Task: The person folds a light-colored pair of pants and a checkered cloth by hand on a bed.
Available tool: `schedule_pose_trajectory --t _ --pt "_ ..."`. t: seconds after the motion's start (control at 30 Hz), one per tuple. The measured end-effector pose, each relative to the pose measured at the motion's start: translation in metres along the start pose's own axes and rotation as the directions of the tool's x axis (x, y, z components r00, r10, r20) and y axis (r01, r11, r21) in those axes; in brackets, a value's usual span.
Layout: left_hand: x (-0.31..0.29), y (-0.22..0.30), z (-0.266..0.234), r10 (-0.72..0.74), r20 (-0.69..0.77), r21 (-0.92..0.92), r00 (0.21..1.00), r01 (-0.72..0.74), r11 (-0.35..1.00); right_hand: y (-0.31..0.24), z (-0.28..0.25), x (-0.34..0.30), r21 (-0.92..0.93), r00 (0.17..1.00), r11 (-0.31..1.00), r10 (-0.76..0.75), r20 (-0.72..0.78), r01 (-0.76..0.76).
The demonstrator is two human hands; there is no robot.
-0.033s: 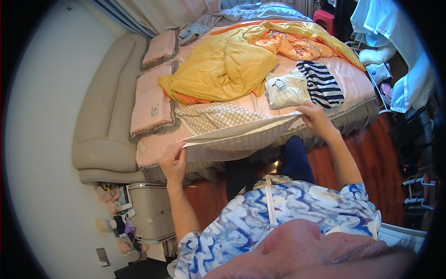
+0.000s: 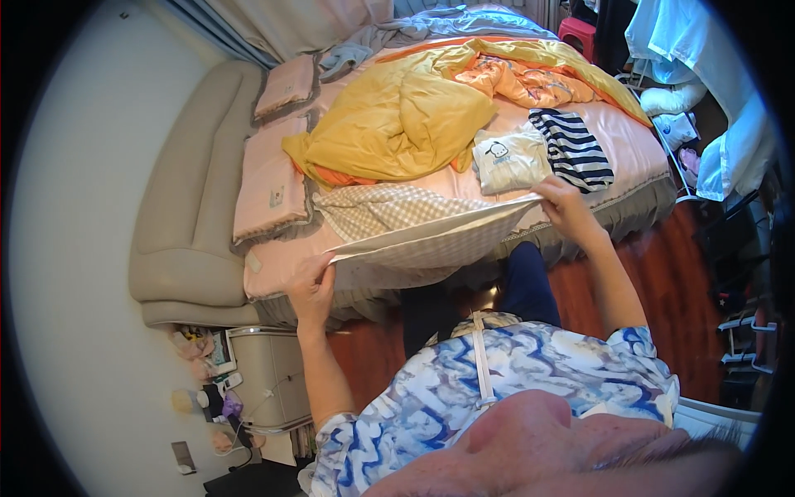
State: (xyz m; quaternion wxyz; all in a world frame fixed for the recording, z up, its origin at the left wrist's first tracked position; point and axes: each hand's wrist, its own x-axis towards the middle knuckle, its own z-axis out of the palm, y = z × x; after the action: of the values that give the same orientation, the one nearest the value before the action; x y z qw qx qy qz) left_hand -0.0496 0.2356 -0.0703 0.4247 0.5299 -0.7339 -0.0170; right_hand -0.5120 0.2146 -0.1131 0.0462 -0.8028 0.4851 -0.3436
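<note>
A beige-and-white checked cloth stretches between my two hands, its pale upper edge pulled nearly straight. Whether it is a garment or a cover I cannot tell. My left hand pinches the corner by the bed's near edge. At the opposite corner, my right hand grips the edge a little higher. Part of the cloth rests on the pink bed sheet; the rest hangs in front of me. Just beyond my right hand lie a folded cream shirt and a folded black-and-white striped garment.
A rumpled yellow quilt covers the bed's middle. Two pink pillows, one nearer, lie by the beige headboard. A bedside cabinet stands at lower left. White clothes hang at the far right, near a red stool.
Both hands have shifted very slightly to the right, and the held edge of the checked cloth has moved with them. Everything else looks the same.
</note>
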Motion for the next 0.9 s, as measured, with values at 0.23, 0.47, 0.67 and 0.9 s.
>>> schedule_pose_trajectory --t 0.23,0.47,0.67,0.9 --pt "0.006 0.002 0.008 -0.021 0.135 0.057 0.991 0.013 0.998 -0.011 -0.020 0.005 0.487 0.925 0.819 0.376 -0.055 -0.304" --pt "0.048 0.044 -0.005 0.203 -0.198 0.019 0.959 -0.204 0.979 -0.025 -0.068 0.025 0.672 0.883 0.740 0.332 -0.331 -0.026" --pt "0.128 0.082 -0.056 0.466 -0.419 0.091 0.779 -0.475 0.875 -0.033 -0.130 0.046 0.540 0.776 0.809 0.179 -0.605 0.234" --pt "0.147 0.128 -0.077 0.515 -0.470 -0.064 0.717 -0.609 0.790 -0.025 -0.139 0.041 0.605 0.682 0.736 0.276 -0.677 0.303"
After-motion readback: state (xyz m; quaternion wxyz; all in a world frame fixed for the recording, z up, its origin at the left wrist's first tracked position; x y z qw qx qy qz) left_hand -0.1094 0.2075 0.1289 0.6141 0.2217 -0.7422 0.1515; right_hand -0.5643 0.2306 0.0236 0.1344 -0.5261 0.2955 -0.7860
